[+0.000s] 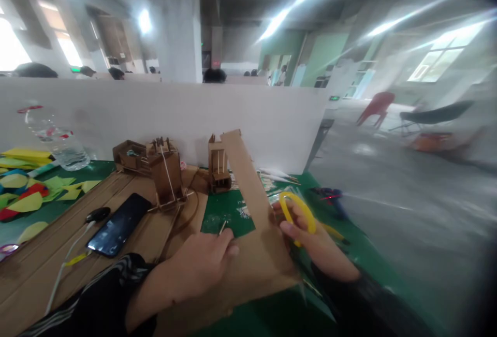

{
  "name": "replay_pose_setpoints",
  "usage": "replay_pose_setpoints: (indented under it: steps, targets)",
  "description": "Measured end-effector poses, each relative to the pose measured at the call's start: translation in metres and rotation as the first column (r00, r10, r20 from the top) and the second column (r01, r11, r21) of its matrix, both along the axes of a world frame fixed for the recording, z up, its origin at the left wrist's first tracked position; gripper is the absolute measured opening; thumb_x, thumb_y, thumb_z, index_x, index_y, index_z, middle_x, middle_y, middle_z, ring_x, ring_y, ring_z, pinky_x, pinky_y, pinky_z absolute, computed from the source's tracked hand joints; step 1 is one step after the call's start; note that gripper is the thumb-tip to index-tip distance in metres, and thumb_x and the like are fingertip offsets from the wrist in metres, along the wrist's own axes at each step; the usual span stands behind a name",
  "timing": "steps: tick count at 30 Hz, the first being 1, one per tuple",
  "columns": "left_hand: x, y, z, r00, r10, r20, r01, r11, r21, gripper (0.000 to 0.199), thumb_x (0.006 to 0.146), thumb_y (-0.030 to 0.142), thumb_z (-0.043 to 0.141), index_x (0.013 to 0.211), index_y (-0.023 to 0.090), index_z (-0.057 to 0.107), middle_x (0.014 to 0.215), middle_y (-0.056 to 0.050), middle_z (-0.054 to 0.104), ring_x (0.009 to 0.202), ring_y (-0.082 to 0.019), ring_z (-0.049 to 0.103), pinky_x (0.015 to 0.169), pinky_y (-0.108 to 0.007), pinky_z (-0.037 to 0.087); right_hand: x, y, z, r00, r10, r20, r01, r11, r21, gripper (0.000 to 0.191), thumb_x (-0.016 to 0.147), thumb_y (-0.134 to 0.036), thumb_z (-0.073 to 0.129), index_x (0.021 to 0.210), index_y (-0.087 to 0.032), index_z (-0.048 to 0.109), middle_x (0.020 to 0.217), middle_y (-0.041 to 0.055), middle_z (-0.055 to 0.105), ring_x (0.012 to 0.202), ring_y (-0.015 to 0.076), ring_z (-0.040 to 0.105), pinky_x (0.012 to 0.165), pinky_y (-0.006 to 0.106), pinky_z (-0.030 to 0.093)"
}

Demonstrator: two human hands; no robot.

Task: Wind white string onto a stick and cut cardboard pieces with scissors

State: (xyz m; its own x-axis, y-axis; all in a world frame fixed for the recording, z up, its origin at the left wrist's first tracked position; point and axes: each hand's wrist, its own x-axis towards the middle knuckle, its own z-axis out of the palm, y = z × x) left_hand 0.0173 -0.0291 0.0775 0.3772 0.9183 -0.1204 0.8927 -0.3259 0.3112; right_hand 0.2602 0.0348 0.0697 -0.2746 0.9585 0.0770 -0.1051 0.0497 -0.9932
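A bent piece of brown cardboard (267, 251), with a long strip reaching away to the back, is between my hands. My left hand (204, 259) is closed at its left edge, thumb on top, and a short thin stick (222, 227) pokes up by the fingers. My right hand (310, 238) is closed around the yellow handles of scissors (285, 200) at the cardboard's right side. The scissor blades are hidden, so I cannot tell whether they touch the cardboard.
Small cardboard models (166, 176) stand at the back, near a white partition (163, 114). A phone (118, 225) with a cable lies on a cardboard sheet at left. Coloured paper scraps (27, 202) and plastic bottles (72, 150) are farther left. Blue-handled tools (332, 200) lie at right.
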Motion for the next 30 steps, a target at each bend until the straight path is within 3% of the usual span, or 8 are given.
replay_pose_setpoints:
  steps: [4, 7, 10, 12, 15, 19, 23, 30]
  targets:
    - [-0.007, 0.004, 0.006, 0.997, 0.028, 0.068, -0.031, 0.998, 0.048, 0.036, 0.097, 0.045, 0.023, 0.102, 0.026, 0.053, 0.086, -0.006, 0.071, 0.082, -0.027, 0.068, 0.065, -0.033, 0.041, -0.008, 0.005, 0.008, 0.993, 0.022, 0.119, -0.026, 0.999, 0.038, 0.042, 0.069, -0.033, 0.081, 0.110, -0.028, 0.069, 0.110, 0.0041, 0.070, 0.110, 0.0254, 0.060, 0.090, 0.036, 0.052]
    - [-0.039, 0.010, 0.009, 0.988, 0.133, 0.076, -0.139, 0.987, 0.079, 0.040, 0.096, 0.051, 0.024, 0.095, 0.029, 0.056, 0.088, -0.001, 0.071, 0.081, -0.022, 0.067, 0.068, -0.031, 0.043, 0.000, 0.013, 0.013, 0.991, 0.012, 0.137, -0.019, 0.999, 0.047, 0.044, 0.074, -0.038, 0.077, 0.115, -0.028, 0.066, 0.119, 0.0033, 0.067, 0.118, 0.0265, 0.056, 0.096, 0.036, 0.049]
    - [-0.093, 0.025, 0.001, 0.923, 0.384, -0.013, -0.374, 0.906, 0.197, 0.043, 0.097, 0.047, 0.021, 0.090, 0.023, 0.056, 0.092, -0.008, 0.069, 0.088, -0.027, 0.066, 0.075, -0.036, 0.044, 0.020, 0.025, 0.028, 0.981, -0.043, 0.190, 0.035, 0.998, 0.048, 0.044, 0.075, -0.040, 0.076, 0.117, -0.032, 0.064, 0.127, -0.0008, 0.063, 0.124, 0.0251, 0.052, 0.100, 0.030, 0.046]
    - [-0.128, 0.036, -0.011, 0.813, 0.573, -0.108, -0.519, 0.796, 0.313, 0.039, 0.093, 0.049, 0.031, 0.099, 0.019, 0.056, 0.102, -0.014, 0.067, 0.102, -0.033, 0.062, 0.083, -0.041, 0.043, 0.036, 0.038, 0.045, 0.974, -0.067, 0.216, 0.057, 0.997, 0.055, 0.043, 0.073, -0.041, 0.077, 0.114, -0.035, 0.065, 0.125, -0.0043, 0.064, 0.123, 0.0234, 0.052, 0.099, 0.027, 0.046]
    - [-0.157, 0.049, -0.035, 0.748, 0.646, -0.150, -0.587, 0.750, 0.304, 0.042, 0.089, 0.051, 0.040, 0.110, 0.018, 0.053, 0.105, -0.018, 0.068, 0.097, -0.037, 0.064, 0.077, -0.044, 0.046, 0.051, 0.063, 0.078, 0.961, -0.038, 0.275, 0.021, 0.998, 0.066, 0.041, 0.068, -0.040, 0.079, 0.107, -0.035, 0.067, 0.112, -0.0042, 0.069, 0.112, 0.0227, 0.059, 0.094, 0.027, 0.050]
    - [-0.157, 0.057, -0.059, 0.735, 0.659, -0.162, -0.606, 0.745, 0.280, 0.042, 0.091, 0.044, 0.035, 0.119, 0.017, 0.050, 0.089, -0.016, 0.072, 0.083, -0.037, 0.069, 0.069, -0.044, 0.047, 0.051, 0.106, 0.128, 0.956, -0.036, 0.292, -0.023, 0.980, 0.197, 0.028, 0.066, -0.031, 0.079, 0.092, -0.030, 0.069, 0.098, -0.0027, 0.069, 0.096, 0.0202, 0.061, 0.089, 0.030, 0.050]
    - [-0.155, 0.059, -0.066, 0.736, 0.659, -0.158, -0.607, 0.745, 0.277, 0.036, 0.092, 0.034, 0.032, 0.120, 0.022, 0.051, 0.087, -0.012, 0.073, 0.080, -0.033, 0.070, 0.069, -0.040, 0.046, 0.042, 0.147, 0.161, 0.958, -0.016, 0.286, -0.048, 0.975, 0.216, 0.021, 0.071, -0.022, 0.072, 0.091, -0.027, 0.066, 0.088, -0.0026, 0.066, 0.088, 0.0169, 0.060, 0.088, 0.029, 0.048]
    - [-0.162, 0.054, -0.053, 0.725, 0.682, -0.098, -0.629, 0.713, 0.309, 0.034, 0.091, 0.026, 0.033, 0.114, 0.023, 0.058, 0.092, -0.012, 0.074, 0.085, -0.031, 0.069, 0.066, -0.035, 0.042, 0.021, 0.191, 0.169, 0.916, 0.019, 0.400, -0.052, 0.996, 0.070, 0.022, 0.073, -0.011, 0.069, 0.094, -0.019, 0.068, 0.089, 0.0028, 0.069, 0.079, 0.0167, 0.062, 0.078, 0.030, 0.052]
